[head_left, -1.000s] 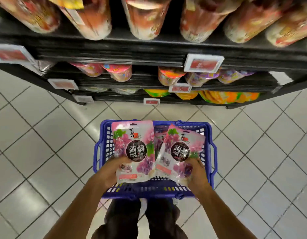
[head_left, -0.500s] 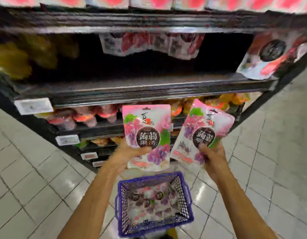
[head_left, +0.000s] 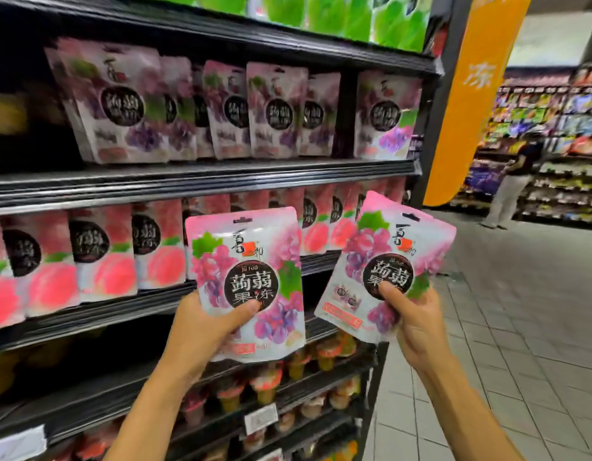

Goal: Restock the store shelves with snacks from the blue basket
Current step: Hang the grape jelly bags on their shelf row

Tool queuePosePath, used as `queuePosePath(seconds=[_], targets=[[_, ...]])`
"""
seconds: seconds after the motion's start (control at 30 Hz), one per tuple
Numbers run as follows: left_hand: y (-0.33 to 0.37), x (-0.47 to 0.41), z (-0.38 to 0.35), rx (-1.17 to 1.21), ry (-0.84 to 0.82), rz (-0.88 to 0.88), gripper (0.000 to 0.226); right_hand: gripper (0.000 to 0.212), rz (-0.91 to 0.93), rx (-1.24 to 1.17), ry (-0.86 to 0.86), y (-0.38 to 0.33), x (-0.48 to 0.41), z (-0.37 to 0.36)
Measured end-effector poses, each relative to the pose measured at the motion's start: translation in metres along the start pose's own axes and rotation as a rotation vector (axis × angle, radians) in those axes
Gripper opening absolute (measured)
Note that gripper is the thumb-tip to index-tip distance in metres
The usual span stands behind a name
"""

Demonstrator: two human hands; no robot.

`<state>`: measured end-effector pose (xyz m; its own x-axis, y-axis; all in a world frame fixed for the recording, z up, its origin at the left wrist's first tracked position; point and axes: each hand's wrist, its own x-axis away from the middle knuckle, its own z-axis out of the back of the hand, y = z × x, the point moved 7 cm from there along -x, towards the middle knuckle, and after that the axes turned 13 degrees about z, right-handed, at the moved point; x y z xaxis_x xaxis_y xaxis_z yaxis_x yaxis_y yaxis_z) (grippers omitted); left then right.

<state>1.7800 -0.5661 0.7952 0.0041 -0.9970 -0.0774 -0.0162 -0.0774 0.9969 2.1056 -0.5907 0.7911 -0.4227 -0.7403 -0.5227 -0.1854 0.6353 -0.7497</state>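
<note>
Two-handed, holds one grape jelly pouch [head_left: 246,281] upright in the grip of the left hand [head_left: 204,331] and a second pouch [head_left: 384,261] tilted in the right hand [head_left: 417,327], both now raised from the blue basket to below the matching shelf row [head_left: 274,114], ready for placing.

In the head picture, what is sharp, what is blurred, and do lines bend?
Head view: the left grape pouch and right grape pouch, gripped by the left hand and right hand, are sharp, print readable; head view: shelved grape pouches and peach pouches are smeared; head view: the shelf edge bows slightly, wide-angle distortion.
</note>
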Motion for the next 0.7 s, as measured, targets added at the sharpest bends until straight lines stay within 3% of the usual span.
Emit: queuePosePath(seconds=[0.13,0.47,0.7], targets=[[0.042,-0.017,-0.025,-0.019,0.014,-0.067,0.037,0.054,0.083,0.056,-0.010,-0.031,-0.045,0.007],[0.106,-0.073,-0.093,-0.098,0.064,-0.133,0.050,0.036,0.224,0.173,-0.140,-0.061,-0.197,-0.004],[0.113,-0.097,-0.117,-0.008,0.148,-0.062,0.041,0.027,0.140,0.178,-0.331,-0.051,-0.292,-0.047]])
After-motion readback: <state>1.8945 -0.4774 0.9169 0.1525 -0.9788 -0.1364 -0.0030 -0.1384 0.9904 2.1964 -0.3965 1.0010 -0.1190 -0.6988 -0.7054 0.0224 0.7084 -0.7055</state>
